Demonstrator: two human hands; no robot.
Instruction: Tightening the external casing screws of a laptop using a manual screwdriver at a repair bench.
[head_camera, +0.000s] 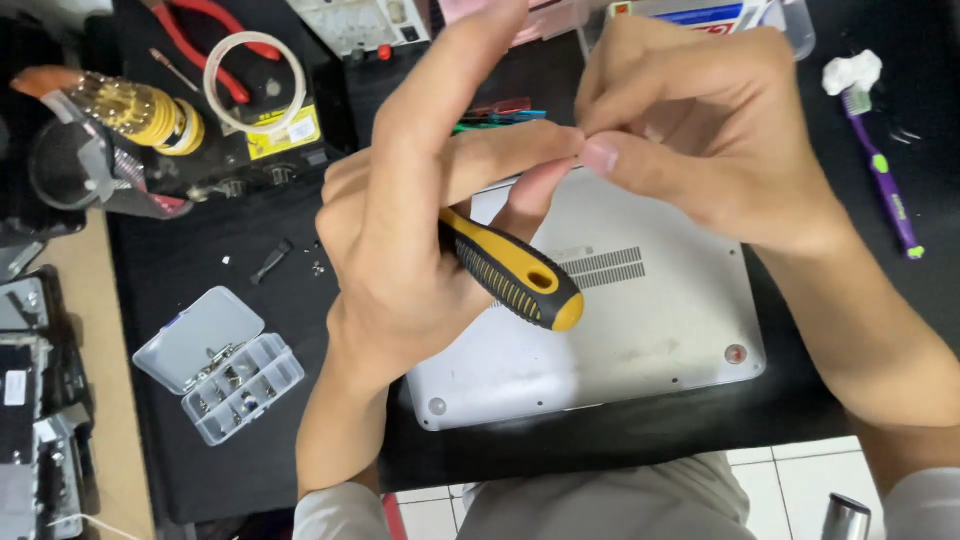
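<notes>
My left hand (410, 230) grips a screwdriver with a yellow and black handle (515, 275); the handle's butt points down to the right and the shaft is hidden behind my fingers. My right hand (690, 130) pinches its thumb and fingers together right at my left fingertips, above the screwdriver's hidden tip; whatever sits between the fingertips is too small to see. Both hands hover over a silver laptop (640, 340) lying bottom side up on a black mat (230, 270).
An open clear parts box (225, 365) with small screws lies at the left. Red-handled pliers (205, 40), a roll of tape (255, 70) and a soldering tool stand (140, 115) sit at the back left. A purple toothbrush (885, 180) lies at the right. Small loose parts (272, 260) rest on the mat.
</notes>
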